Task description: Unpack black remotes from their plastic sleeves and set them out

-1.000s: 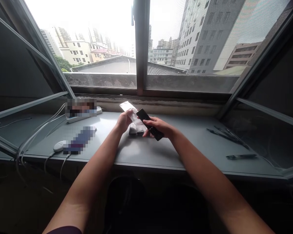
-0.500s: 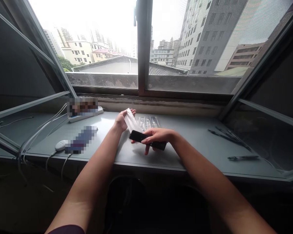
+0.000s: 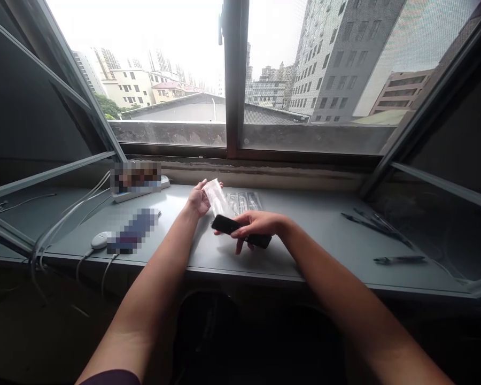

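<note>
My left hand point(image 3: 200, 199) holds a translucent white plastic sleeve point(image 3: 218, 197), its fingers partly hidden behind it. A slim black object like a remote control point(image 3: 224, 224) lies across the sleeve's lower end, with my right hand point(image 3: 254, 224) closed around its middle. The black object is tilted, its left end higher than its right. Just behind my right hand, a clear plastic packet point(image 3: 244, 201) lies flat on the grey desk point(image 3: 316, 235).
A white power strip point(image 3: 140, 191) with cables stands at the back left. Nearer are a blurred-out flat object point(image 3: 132, 232) and a round white puck point(image 3: 100, 240). Several pens, one of them apart point(image 3: 401, 260), lie on the right. Metal frames flank the desk.
The plastic sleeve has turned and shows more of its broad face. Both hands have barely moved and keep their holds.
</note>
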Demonstrator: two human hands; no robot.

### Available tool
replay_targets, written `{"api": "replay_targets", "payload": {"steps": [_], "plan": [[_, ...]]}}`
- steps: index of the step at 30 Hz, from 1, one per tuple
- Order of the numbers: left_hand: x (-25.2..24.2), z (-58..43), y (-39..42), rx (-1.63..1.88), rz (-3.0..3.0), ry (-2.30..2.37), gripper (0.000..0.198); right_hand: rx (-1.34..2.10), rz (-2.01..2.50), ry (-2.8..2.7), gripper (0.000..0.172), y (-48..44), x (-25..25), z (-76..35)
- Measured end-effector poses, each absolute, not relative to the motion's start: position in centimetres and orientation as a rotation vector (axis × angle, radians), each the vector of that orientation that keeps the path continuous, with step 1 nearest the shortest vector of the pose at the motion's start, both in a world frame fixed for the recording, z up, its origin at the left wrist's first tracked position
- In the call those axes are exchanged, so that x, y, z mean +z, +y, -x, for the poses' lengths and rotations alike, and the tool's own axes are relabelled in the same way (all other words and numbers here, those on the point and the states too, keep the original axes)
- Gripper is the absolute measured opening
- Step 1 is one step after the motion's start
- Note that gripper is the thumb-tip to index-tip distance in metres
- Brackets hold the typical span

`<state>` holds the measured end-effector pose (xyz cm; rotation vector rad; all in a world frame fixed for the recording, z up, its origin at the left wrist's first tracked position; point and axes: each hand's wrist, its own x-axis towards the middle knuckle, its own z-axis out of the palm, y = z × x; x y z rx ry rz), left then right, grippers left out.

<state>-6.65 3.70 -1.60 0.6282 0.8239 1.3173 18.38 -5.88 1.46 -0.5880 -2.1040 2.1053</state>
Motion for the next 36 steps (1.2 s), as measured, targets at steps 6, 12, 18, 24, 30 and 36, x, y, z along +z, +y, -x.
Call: {"api": "replay_targets", "payload": {"steps": [6,12,18,24,30,36], "plan": [[-2.2,6.3,3.5,1.175,-0.878,0.962,0.010,1.936,0.644,-1.948,0.051,-5.3,0.7,-18.4],[-2.2,8.0,3.6,1.257,-1.210,1.407,0.037,2.127,0.667,-1.954,0.059,-5.2,0.4,-18.3],[-2.0,10.4,2.3,1.114,-1.631,2.166,0.062,2.089,0.667,-1.908,0.059,-4.8,0.2,-18.4],[-2.9,9.2,2.5,1.170,-1.577,2.158,0.056,1.993,0.692,-1.681,0.042,-4.7,-0.2,-18.0],[-4.1,8.5,3.2,1.185,-1.537,2.006,0.031,2.050,0.669,-1.336,0.050,-4.4,0.2,-17.4],[-4.1,9.7,3.5,1.035,-1.508,2.156,0.026,2.124,0.481,-1.072,0.053,-4.1,0.7,-17.8]]}}
